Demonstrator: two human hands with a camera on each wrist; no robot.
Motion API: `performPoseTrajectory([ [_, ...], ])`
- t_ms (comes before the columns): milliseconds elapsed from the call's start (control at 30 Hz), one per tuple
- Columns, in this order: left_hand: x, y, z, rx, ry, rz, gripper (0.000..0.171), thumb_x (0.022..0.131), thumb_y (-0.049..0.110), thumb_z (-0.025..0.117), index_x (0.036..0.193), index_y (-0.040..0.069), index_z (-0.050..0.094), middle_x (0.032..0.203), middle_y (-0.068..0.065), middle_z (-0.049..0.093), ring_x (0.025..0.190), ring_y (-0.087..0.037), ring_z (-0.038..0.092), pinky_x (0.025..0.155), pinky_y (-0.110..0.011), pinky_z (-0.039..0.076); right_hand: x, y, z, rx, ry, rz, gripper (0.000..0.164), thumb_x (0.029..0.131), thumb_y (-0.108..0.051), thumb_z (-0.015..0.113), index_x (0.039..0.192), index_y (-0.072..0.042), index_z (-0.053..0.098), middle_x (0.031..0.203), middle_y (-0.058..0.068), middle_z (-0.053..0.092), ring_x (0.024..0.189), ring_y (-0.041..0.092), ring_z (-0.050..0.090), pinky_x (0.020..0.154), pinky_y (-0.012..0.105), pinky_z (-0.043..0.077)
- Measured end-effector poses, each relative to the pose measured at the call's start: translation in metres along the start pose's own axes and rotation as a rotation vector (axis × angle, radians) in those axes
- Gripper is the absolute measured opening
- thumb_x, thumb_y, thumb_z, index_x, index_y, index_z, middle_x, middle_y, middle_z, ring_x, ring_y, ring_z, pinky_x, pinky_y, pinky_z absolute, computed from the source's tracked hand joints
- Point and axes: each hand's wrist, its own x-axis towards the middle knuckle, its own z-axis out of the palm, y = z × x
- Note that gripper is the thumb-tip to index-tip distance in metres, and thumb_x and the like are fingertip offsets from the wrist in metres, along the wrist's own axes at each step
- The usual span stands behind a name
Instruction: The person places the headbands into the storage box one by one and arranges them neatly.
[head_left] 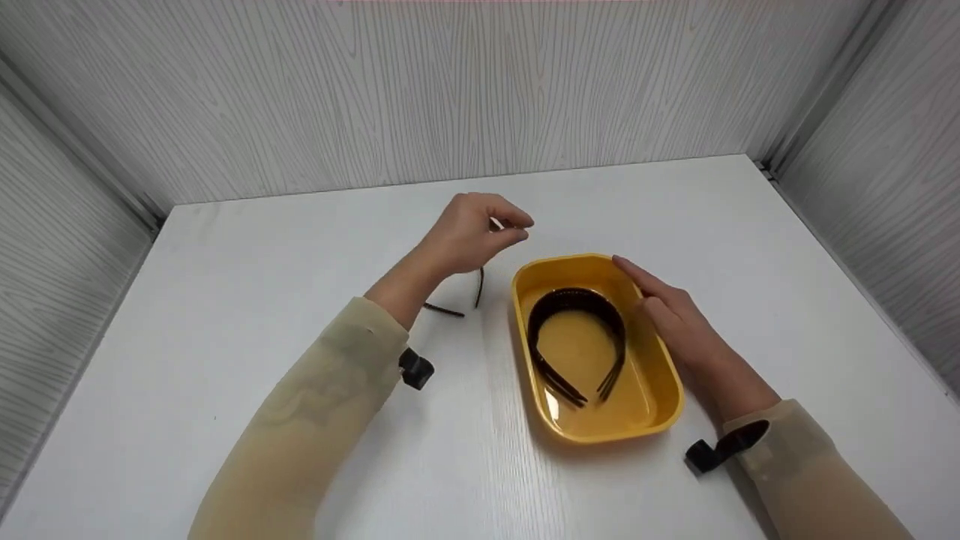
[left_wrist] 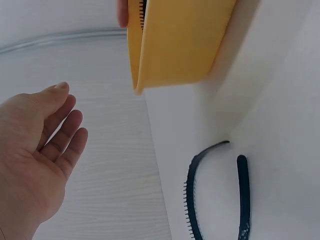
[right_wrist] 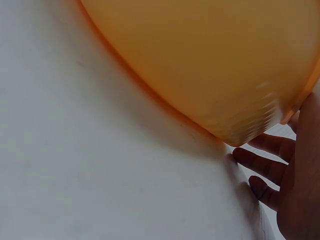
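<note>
A yellow rectangular container [head_left: 664,397] stands on the table with dark toothed headbands [head_left: 577,300] lying in it, their tips toward the near end. My right hand [head_left: 679,322] grips its right rim, thumb inside the wall; in the right wrist view fingers [right_wrist: 265,165] show beside the outer wall. Over the table, left of the container's far end, is my left hand [head_left: 480,232], thumb and index tips close together. The left wrist view shows this hand [left_wrist: 37,155] empty, its fingers loosely bent. Another dark headband [head_left: 479,289] lies on the table, partly hidden under the left forearm.
The white table [head_left: 225,337] is bounded by pale wood-grain panels at the back [head_left: 412,90] and both sides. Black wrist cameras are strapped at the left cuff [head_left: 415,367] and the right cuff [head_left: 709,454].
</note>
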Motion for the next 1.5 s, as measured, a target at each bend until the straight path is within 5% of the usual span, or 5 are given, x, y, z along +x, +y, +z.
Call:
performPoseTrajectory([
  [200,-0.008,-0.023,-0.021,-0.019,0.077,-0.074,0.021,0.104,0.016,0.071,0.122,0.010,0.081,0.119,-0.002,0.075,0.109,-0.019,0.068,0.094,-0.031,0.056,-0.002,-0.001,0.000,0.016,-0.017,0.047,0.067,0.106,-0.005,0.036,0.167,-0.033,0.036,0.166,-0.009,0.041,0.156,0.015,0.030,0.127,0.034,0.021],
  [467,-0.013,-0.058,-0.032,-0.058,0.161,-0.194,0.023,0.104,0.018,0.071,0.124,0.010,0.080,0.122,-0.003,0.075,0.114,-0.019,0.066,0.097,-0.035,0.055,-0.004,0.001,0.000,0.010,0.000,0.008,0.062,0.108,-0.008,0.036,0.166,-0.031,0.037,0.166,-0.006,0.041,0.155,0.016,0.032,0.125,0.026,0.022],
  [1033,-0.029,-0.125,-0.020,-0.095,0.240,-0.346,0.031,0.103,0.017,0.072,0.131,0.003,0.074,0.126,-0.011,0.073,0.119,-0.026,0.063,0.096,-0.038,0.052,-0.005,0.004,0.003,0.029,-0.007,-0.024,0.062,0.108,-0.006,0.037,0.167,-0.026,0.037,0.167,0.000,0.042,0.155,0.021,0.034,0.123,0.022,0.024],
  [1500,-0.039,-0.146,-0.010,-0.188,0.232,-0.426,0.033,0.103,0.019,0.072,0.133,0.005,0.073,0.127,-0.009,0.071,0.118,-0.023,0.061,0.097,-0.036,0.051,-0.006,0.003,0.001,0.054,-0.010,0.007,0.063,0.108,-0.005,0.036,0.167,-0.029,0.037,0.167,-0.004,0.041,0.156,0.017,0.032,0.123,0.022,0.023],
])
